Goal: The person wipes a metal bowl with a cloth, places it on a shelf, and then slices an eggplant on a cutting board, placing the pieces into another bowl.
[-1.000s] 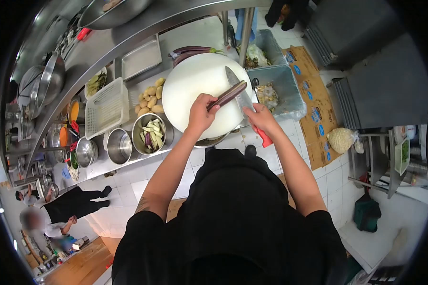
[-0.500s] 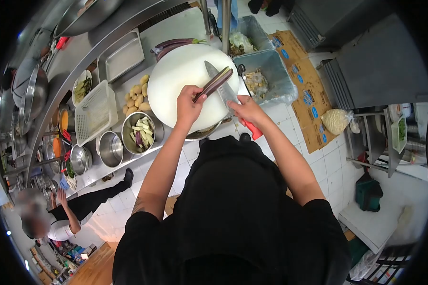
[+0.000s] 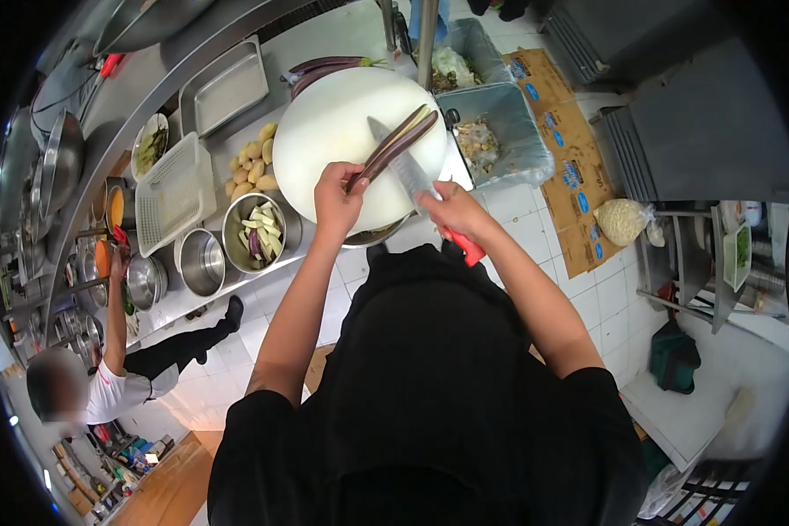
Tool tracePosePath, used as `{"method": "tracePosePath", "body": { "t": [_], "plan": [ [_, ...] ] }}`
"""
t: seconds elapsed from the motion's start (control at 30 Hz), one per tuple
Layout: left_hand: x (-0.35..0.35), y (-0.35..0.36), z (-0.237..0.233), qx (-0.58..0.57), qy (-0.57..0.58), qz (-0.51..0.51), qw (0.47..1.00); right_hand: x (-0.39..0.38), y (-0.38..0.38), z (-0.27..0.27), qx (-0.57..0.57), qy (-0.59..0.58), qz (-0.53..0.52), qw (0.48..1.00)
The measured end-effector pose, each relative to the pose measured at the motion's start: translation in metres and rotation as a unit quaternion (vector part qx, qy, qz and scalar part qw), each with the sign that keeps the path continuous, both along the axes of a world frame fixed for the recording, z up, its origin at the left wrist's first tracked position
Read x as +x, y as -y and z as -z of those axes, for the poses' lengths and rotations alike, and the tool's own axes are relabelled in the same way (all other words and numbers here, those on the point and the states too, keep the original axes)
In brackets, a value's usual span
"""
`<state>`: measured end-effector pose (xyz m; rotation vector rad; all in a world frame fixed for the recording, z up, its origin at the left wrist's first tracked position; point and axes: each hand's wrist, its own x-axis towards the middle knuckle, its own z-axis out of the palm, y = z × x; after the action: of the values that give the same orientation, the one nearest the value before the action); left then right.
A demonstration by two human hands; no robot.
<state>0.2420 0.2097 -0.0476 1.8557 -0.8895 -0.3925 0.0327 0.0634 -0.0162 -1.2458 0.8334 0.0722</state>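
My left hand [image 3: 340,200] is closed round the lower end of a long purple eggplant [image 3: 396,151], which shows a strip of pale flesh along its length. The eggplant is held over a thick round white cutting board [image 3: 320,131]. In my right hand [image 3: 454,212] is a kitchen knife [image 3: 412,178] with a red handle. Its blade lies across and partly behind the eggplant, with the tip showing on the far side. Whole eggplants [image 3: 333,68] lie beyond the board. Cut eggplant pieces [image 3: 263,235] fill a steel pot to the left.
Potatoes [image 3: 254,160] are piled left of the board. A white basket [image 3: 174,197], a steel tray [image 3: 228,92] and a steel pot [image 3: 203,267] stand farther left. Lined waste bins [image 3: 513,145] sit at the right. A co-worker [image 3: 127,386] stands by the counter at lower left.
The eggplant has shifted slightly up and right in view, and its split end looks wider. The co-worker has stretched an arm towards the pans on the counter.
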Motion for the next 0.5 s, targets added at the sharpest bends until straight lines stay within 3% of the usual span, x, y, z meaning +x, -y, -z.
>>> {"method": "tracePosePath", "body": {
  "t": [0.2, 0.27, 0.37, 0.5],
  "plan": [
    [0.004, -0.009, -0.011, 0.021, -0.009, 0.003, 1.0, -0.004, -0.002, -0.006, -0.067, -0.033, -0.064, 0.995],
    [0.003, -0.022, -0.029, 0.094, 0.151, 0.012, 0.984, -0.002, 0.0, -0.004, -0.069, -0.031, -0.063, 0.995],
    [0.006, -0.038, -0.022, 0.174, 0.089, 0.01, 0.981, 0.001, -0.004, -0.006, -0.077, -0.03, -0.057, 0.995],
    [0.005, -0.037, -0.016, 0.158, 0.055, -0.026, 0.986, -0.003, -0.021, -0.006, -0.094, -0.035, -0.08, 0.992]
  ]
}}
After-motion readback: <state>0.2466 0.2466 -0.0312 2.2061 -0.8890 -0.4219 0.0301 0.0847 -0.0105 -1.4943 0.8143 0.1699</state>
